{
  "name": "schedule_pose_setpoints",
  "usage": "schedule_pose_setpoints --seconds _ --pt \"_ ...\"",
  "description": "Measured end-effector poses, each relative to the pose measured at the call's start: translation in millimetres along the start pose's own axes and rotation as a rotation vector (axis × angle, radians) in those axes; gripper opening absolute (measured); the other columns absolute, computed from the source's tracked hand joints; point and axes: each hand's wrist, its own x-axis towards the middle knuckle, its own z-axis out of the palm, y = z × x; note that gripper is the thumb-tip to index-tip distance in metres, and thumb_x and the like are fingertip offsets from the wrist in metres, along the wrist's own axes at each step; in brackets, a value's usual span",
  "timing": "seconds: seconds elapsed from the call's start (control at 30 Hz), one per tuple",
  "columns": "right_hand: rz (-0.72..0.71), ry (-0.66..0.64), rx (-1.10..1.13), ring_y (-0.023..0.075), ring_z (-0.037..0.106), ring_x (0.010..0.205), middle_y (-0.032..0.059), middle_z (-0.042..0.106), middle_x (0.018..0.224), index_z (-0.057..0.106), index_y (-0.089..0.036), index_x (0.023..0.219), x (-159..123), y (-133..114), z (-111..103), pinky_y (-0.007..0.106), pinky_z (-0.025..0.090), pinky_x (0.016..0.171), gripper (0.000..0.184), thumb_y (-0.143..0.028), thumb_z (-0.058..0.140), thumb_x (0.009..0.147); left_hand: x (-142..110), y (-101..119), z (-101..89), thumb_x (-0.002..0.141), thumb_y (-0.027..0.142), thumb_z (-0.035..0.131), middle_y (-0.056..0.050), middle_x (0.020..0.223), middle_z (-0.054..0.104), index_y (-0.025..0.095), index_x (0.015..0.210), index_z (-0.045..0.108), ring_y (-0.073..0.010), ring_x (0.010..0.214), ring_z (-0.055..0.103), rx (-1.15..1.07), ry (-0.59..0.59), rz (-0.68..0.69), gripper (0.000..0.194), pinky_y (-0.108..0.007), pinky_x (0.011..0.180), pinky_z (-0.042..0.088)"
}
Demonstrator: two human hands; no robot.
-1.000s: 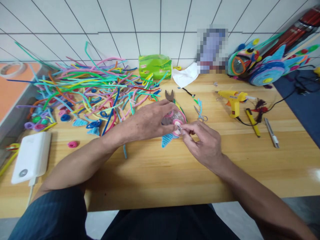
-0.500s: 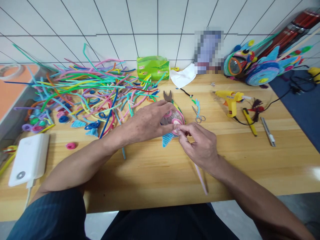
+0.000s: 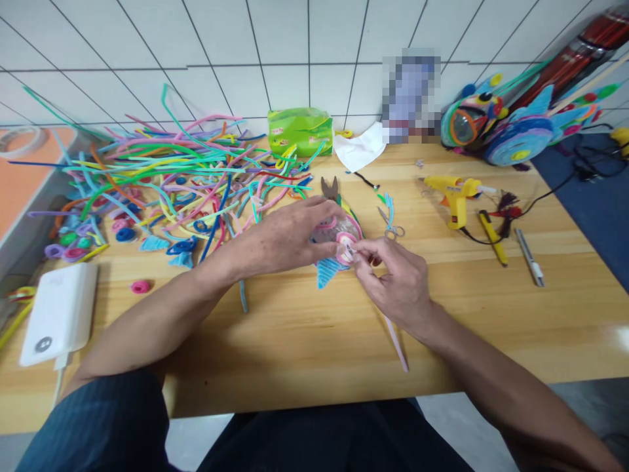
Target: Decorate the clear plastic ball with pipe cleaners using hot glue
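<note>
A small craft piece of clear plastic [image 3: 348, 223], edged with pink pipe cleaner, lies on the table in front of me. A pale pink-rimmed disc [image 3: 345, 250] sits on its near side, and a blue ribbed fin [image 3: 326, 273] sticks out towards me. My left hand [image 3: 295, 236] curves over the piece from the left, thumb against the disc, fingers on the far side. With thumb and index finger together, my right hand [image 3: 393, 275] pinches at the disc's right edge; what lies between the fingertips is too small to make out. Pliers [image 3: 331, 189] lie just behind.
Loose pipe cleaners [image 3: 196, 164] pile up at back left. A white power bank [image 3: 61, 314] lies at left. Scissors [image 3: 394, 232], a yellow glue gun [image 3: 455, 196], a yellow cutter [image 3: 493, 238] and a grey cutter [image 3: 529, 259] lie right. Finished fish-like crafts [image 3: 521, 141] stand at back right.
My right fingertips have drawn slightly right, away from my left thumb, so more of the disc shows. My left hand still holds the craft piece in nearly the same place.
</note>
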Motion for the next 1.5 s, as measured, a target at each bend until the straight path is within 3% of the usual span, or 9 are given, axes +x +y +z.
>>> schedule_pose_setpoints --seconds 0.4,0.57,0.87,1.5 --pt "0.023 0.006 -0.019 0.0150 0.074 0.070 -0.0017 0.080 0.083 0.072 -0.026 0.104 -4.6 2.7 5.0 0.028 0.058 0.070 0.018 -0.010 0.065 0.097 0.3 -2.4 1.8 0.104 0.046 0.064 -0.008 0.129 0.072 0.025 0.135 0.067 -0.0264 0.124 0.067 -0.017 0.006 0.014 0.038 -0.039 0.105 0.052" --pt "0.017 0.012 -0.042 0.0145 0.074 0.068 -0.0026 0.080 0.083 0.069 -0.027 0.103 -4.1 3.0 5.9 0.027 0.059 0.069 0.018 -0.010 0.065 0.096 1.8 0.5 6.1 0.110 0.052 0.056 -0.009 0.123 0.072 0.023 0.133 0.068 -0.0265 0.117 0.068 0.014 0.031 0.000 0.039 -0.040 0.100 0.052" --pt "-0.008 -0.006 -0.024 0.0145 0.075 0.068 -0.0033 0.080 0.084 0.068 -0.027 0.107 -3.6 2.8 4.4 0.027 0.060 0.070 0.027 -0.005 0.064 0.091 1.2 0.9 3.6 0.111 0.052 0.055 -0.008 0.121 0.072 0.022 0.136 0.067 -0.0254 0.114 0.067 0.027 -0.005 -0.003 0.040 -0.037 0.095 0.049" --pt "-0.036 -0.003 -0.037 0.0149 0.076 0.071 -0.0030 0.080 0.085 0.067 -0.026 0.106 -2.3 0.6 3.8 0.027 0.059 0.070 0.029 -0.002 0.064 0.092 1.3 -4.8 2.6 0.109 0.050 0.058 -0.008 0.122 0.072 0.024 0.136 0.067 -0.0249 0.114 0.067 -0.018 0.003 0.036 0.039 -0.037 0.097 0.050"
